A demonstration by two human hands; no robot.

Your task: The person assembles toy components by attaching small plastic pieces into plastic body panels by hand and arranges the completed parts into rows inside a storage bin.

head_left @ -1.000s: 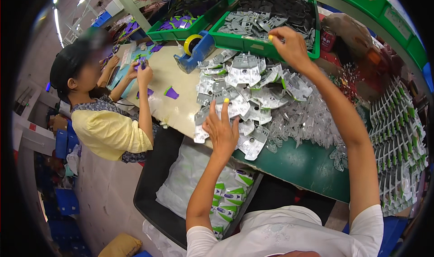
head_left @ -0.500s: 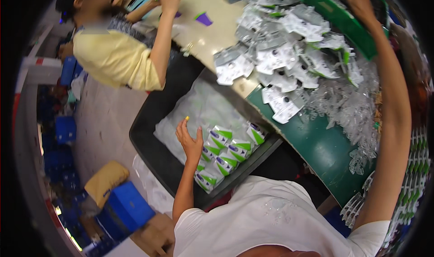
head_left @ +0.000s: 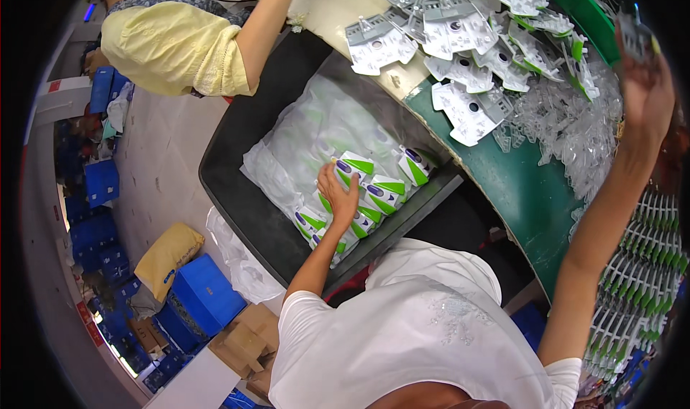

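In the black bin (head_left: 228, 175), several white-and-green plastic housings (head_left: 387, 187) with purple spots lie in rows on cloudy plastic sheeting (head_left: 305, 121). My left hand (head_left: 341, 199) rests over these housings, thumb apart from the fingers, with no part clearly gripped. Raised at the far right is my right hand (head_left: 647, 96), its fingers closed round a small dark grey part (head_left: 635, 39); blur hides the part's exact kind. Between the two hands, a pile of white-and-grey plastic shells (head_left: 454, 28) covers the table corner.
Clear plastic pieces (head_left: 560, 132) are heaped on the green tabletop (head_left: 503, 182), beside a green tray wall (head_left: 586, 17). Stacked white-and-green parts (head_left: 640, 265) stand at the right. A co-worker in a yellow top (head_left: 172, 46) is at the far left. Blue boxes (head_left: 205, 294) sit on the floor.
My left hand has moved from above the sheeting onto the housings. My right hand has come away from the green tray with the dark grey part. The whole view has shifted.
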